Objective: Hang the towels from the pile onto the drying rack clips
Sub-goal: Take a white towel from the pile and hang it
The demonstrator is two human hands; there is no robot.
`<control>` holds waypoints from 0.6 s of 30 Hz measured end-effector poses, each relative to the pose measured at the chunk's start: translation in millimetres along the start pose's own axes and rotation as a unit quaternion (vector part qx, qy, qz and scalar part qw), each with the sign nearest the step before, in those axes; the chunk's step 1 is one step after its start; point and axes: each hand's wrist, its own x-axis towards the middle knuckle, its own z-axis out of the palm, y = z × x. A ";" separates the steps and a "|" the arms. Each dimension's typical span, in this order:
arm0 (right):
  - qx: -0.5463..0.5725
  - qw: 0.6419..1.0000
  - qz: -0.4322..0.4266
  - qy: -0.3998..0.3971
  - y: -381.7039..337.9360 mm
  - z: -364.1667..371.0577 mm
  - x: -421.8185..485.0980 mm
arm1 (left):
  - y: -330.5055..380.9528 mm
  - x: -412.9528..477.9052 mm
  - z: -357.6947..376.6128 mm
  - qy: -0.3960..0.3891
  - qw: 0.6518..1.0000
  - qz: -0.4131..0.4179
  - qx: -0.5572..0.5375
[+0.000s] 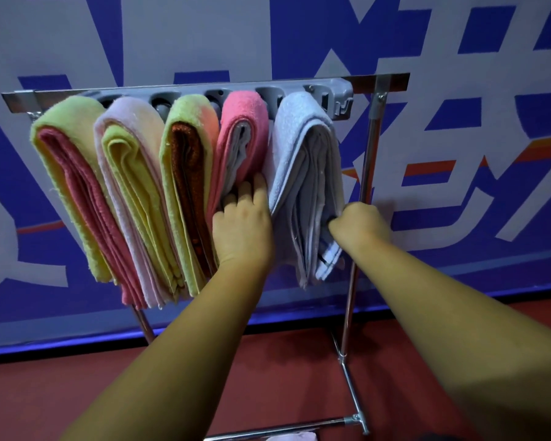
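While the left hand (pixel 242 224) presses straight fingers (pixel 259 186) on the pink towel (pixel 242 122), the right hand (pixel 360 222) pinches the grey-blue towel (pixel 303 160), likely straightening it before fetching another.

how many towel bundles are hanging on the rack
5, left to right: green bundle, pale pink bundle, green-and-brown bundle, pink bundle, grey bundle. Each holds several towels; none looks hidden.

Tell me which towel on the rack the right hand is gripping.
The pale grey towel, last on the right: the right hand pinches its edge, and it alone is neither green nor pink outside.
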 end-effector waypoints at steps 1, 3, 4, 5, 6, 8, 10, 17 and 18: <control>-0.003 1.000 0.002 -0.001 2.1 3.1 -0.4 | -1.8 -0.6 3.3 0.006 1.000 0.004 0.004; -0.001 1.000 0.004 -0.013 6.0 10.2 -0.7 | -3.2 -3.8 7.3 -0.004 1.000 0.016 -0.025; 0.006 1.000 0.004 -0.022 7.0 12.4 -1.5 | -2.8 -4.8 7.2 -0.013 0.998 0.016 -0.064; 0.016 0.999 0.004 -0.033 8.5 15.8 -1.6 | -1.7 -6.1 7.6 -0.022 0.992 0.007 -0.122; 0.023 0.999 0.000 -0.043 9.5 18.2 -2.3 | -0.1 -6.5 9.3 -0.035 0.981 -0.008 -0.191; 0.039 0.997 -0.004 -0.065 10.0 22.2 -4.0 | 2.8 -6.4 11.5 -0.078 0.944 -0.036 -0.319; 0.058 0.995 -0.010 -0.083 9.6 27.1 -5.6 | 4.4 -4.1 15.1 -0.128 0.905 -0.044 -0.403; 0.148 0.981 -0.046 -0.114 10.3 29.9 -11.9 | 6.6 -3.8 21.5 -0.213 0.793 -0.114 -0.559; 0.164 0.978 -0.047 -0.118 11.0 28.0 -12.3 | 6.3 -3.7 21.2 -0.214 0.787 -0.126 -0.564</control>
